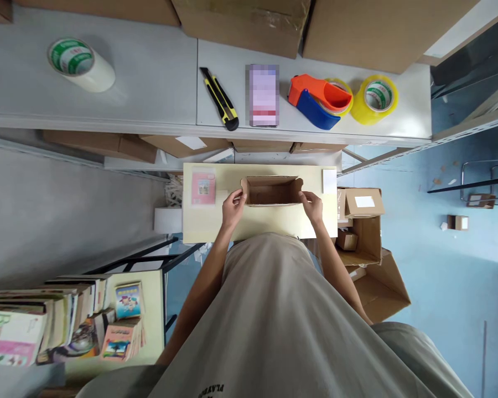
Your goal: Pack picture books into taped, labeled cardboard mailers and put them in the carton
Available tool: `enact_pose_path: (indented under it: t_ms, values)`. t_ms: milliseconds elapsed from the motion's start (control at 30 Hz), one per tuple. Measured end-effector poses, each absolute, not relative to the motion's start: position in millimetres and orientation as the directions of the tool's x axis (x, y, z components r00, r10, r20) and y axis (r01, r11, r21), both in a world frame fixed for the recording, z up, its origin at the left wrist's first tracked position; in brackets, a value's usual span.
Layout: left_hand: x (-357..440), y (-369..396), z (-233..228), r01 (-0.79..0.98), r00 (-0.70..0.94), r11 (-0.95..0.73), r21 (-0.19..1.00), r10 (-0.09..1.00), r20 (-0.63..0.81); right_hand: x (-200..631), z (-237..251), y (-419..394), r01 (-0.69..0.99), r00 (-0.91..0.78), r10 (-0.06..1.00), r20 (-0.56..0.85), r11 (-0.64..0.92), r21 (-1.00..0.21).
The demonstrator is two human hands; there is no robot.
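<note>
Head view: grey shelf [149,83] beyond, cream table [201,226] nearer, open cardboard box [274,185] held at both ends over the table.
On my remote feed I note the left hand [233,205] pinching the box's left end and the right hand [311,207] pinching its right end; I cannot tell whether the base touches the table. Left of the box, apart from the hand, lies a pink booklet [203,188]; near the table's right edge, a smaller white card [328,181].
</note>
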State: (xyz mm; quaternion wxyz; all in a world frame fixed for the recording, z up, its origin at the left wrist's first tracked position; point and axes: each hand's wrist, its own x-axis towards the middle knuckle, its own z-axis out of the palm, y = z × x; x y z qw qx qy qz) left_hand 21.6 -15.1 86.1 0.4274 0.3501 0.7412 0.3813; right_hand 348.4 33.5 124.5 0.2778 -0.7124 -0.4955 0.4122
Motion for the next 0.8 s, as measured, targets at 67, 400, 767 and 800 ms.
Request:
enact_pose_path:
  t_ms: [67,400,767,800]
  values:
    - [20.2,-19.8,84.8,0.175,-0.388,0.457,0.872,0.846,-0.365,348.8,128.5,32.0,0.469,0.177,0.938,-0.299,-0.347,-0.812]
    - [-53.4,-36.8,48.5,0.291,-0.621,0.674,0.679,0.673,-0.402,348.9,170.0,9.1,0.542,0.283,0.955,-0.088,-0.235,-0.807]
    - [-134.4,-20.2,12.9,0.531,-0.495,0.638,0.558,0.768,-0.407,268.7,227.5,-22.7,0.651,0.108,0.988,0.109,0.013,-0.759]
    - [-131.4,-19.1,11.7,0.535,-0.490,0.636,0.556,0.770,-0.410,258.1,228.7,-26.0,0.654,0.082,0.992,0.097,0.020,-0.757]
